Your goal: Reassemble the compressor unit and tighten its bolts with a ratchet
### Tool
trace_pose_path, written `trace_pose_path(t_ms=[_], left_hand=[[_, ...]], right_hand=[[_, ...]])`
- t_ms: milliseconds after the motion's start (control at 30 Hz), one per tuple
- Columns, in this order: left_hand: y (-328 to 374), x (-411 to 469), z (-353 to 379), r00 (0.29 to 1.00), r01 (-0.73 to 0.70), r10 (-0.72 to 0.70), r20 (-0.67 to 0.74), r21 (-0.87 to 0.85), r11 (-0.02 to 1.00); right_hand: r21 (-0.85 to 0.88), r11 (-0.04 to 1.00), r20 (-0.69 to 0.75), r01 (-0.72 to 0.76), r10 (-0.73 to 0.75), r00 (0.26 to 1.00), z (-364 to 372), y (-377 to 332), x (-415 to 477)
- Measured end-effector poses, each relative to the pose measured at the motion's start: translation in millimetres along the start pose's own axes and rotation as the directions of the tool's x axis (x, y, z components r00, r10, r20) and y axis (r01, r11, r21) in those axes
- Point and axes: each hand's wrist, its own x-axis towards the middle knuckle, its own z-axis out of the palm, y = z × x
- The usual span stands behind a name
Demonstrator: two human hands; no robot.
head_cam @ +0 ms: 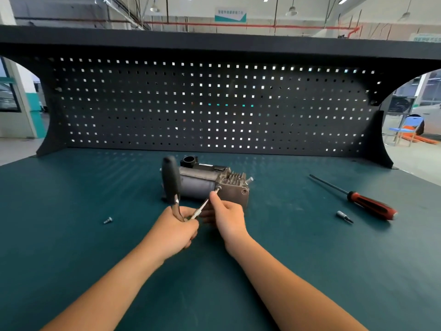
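Centrally, mid-frame: compressor unit (205,185) lying on side on green surface (71,235), finned end toward right. Left hand (174,232) curled round ratchet (171,180) at its head end, black handle standing up before compressor's left end. Extension bar (204,205) slants from ratchet up-right to bolt (218,188) on compressor's near face. Right hand (226,216) pinches bar just below bolt. Left of hands: loose bolt (107,220). Far right: red-black screwdriver (365,203), small socket bit (343,215) just beside it.

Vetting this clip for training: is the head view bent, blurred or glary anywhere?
Head view: wide-angle bending bows the shelf and pegboard; backlight shines through the pegboard's holes; the compressor and ratchet look slightly soft; the bench mat shows no harsh glare.
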Motion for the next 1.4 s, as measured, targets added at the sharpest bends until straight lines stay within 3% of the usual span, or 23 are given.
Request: trace_pose_path(t_ms=[67, 133, 200, 300, 367, 433, 500, 533, 600, 667, 700, 767, 867, 900, 933, 1000, 1033, 1067, 1133, 1200, 1233, 1333, 1400], left_hand=[[-3, 4, -4, 0.996, -0.075, 0.083, -0.033, 0.197, 0.977], [-2, 4, -4, 0.988, -0.085, 0.133, -0.081, 0.434, 0.897], [0, -3, 1, 0.972, -0.084, 0.201, -0.117, 0.631, 0.771], [-3, -10, 6, 0.931, -0.148, 0.364, 0.003, 0.916, 0.373], [-6, -8, 1, 0.927, -0.163, 0.375, 0.004, 0.906, 0.392], [-4, -4, -5, 0.948, -0.21, 0.316, -0.042, 0.664, 0.717], [2, -3, -5, 0.999, -0.029, 0.032, -0.027, 0.108, 0.994], [5, -3, -4, 0.992, 0.128, -0.123, 0.033, -0.238, 0.963], [12, -5, -4, 0.921, 0.378, -0.299, 0.248, -0.752, 0.54], [15, -7, -10, 0.884, 0.423, -0.28, 0.374, -0.896, 0.138], [14, -7, -12, 0.884, 0.412, -0.277, 0.377, -0.908, 0.078], [15, -8, -10, 0.897, 0.394, -0.294, 0.33, -0.899, 0.192], [17, -9, -3, 0.96, 0.262, -0.265, 0.088, -0.613, 0.745], [16, -12, -1, 0.988, 0.148, -0.155, 0.004, -0.322, 0.935], [10, -13, 2, 1.0, 0.012, -0.011, -0.028, 0.05, 0.999], [2, -18, 7, 0.979, -0.17, 0.201, 0.025, 0.638, 0.751], [1, -20, 8, 0.965, -0.205, 0.257, 0.043, 0.733, 0.649], [1, -22, 8, 0.956, -0.223, 0.288, 0.052, 0.765, 0.604], [2, -21, 5, 0.942, -0.237, 0.333, 0.048, 0.798, 0.554], [0, -17, 4, 0.931, -0.224, 0.365, 0.031, 0.837, 0.5], [-1, -16, 6, 0.927, -0.21, 0.373, 0.027, 0.864, 0.458], [-6, -15, 14, 0.911, -0.207, 0.405, 0.081, 0.938, 0.277], [-6, -13, 15, 0.912, -0.194, 0.399, 0.096, 0.958, 0.212]], right_hand=[[-0.157, 0.964, -0.221, 0.213, -0.244, 0.944, -5, -2, -3], [-0.148, 0.938, -0.375, 0.312, -0.346, 0.86, -13, -9, -6], [-0.141, 0.953, -0.454, 0.269, -0.303, 0.838, -22, -12, -5], [-0.13, 0.987, -0.41, 0.099, -0.145, 0.9, -30, -6, 4], [-0.137, 0.988, -0.32, 0.065, -0.106, 0.941, -26, -3, 6], [-0.164, 0.984, -0.305, 0.061, -0.11, 0.946, -24, 0, 6], [-0.174, 0.982, -0.322, 0.069, -0.122, 0.939, -25, 1, 5], [-0.182, 0.98, -0.327, 0.075, -0.132, 0.936, -26, 2, 4], [-0.19, 0.978, -0.33, 0.091, -0.151, 0.932, -27, 3, 3], [-0.188, 0.977, -0.332, 0.101, -0.16, 0.93, -26, 5, 3], [-0.196, 0.975, -0.336, 0.103, -0.166, 0.927, -25, 6, 3], [-0.229, 0.968, -0.354, 0.103, -0.181, 0.918, -25, 6, 3], [-0.255, 0.963, -0.375, 0.09, -0.184, 0.908, -27, 6, 5], [-0.244, 0.966, -0.379, 0.085, -0.176, 0.909, -27, 5, 7], [-0.226, 0.971, -0.384, 0.078, -0.163, 0.909, -28, 3, 8], [-0.169, 0.984, -0.403, 0.06, -0.125, 0.907, -31, 1, 10], [-0.124, 0.991, -0.417, 0.049, -0.097, 0.904, -31, -2, 10], [-0.104, 0.993, -0.435, 0.05, -0.091, 0.896, -30, -3, 10], [-0.267, 0.947, -0.477, 0.177, -0.289, 0.83, -27, -5, 7], [-0.423, 0.831, -0.386, 0.362, -0.526, 0.757, -23, -5, 5], [-0.443, 0.807, -0.31, 0.39, -0.547, 0.778, -21, -5, 4], [-0.522, 0.821, -0.137, 0.231, -0.348, 0.927, -15, -3, 9], [-0.477, 0.863, -0.068, 0.168, -0.226, 0.972, -7, -3, 11]])
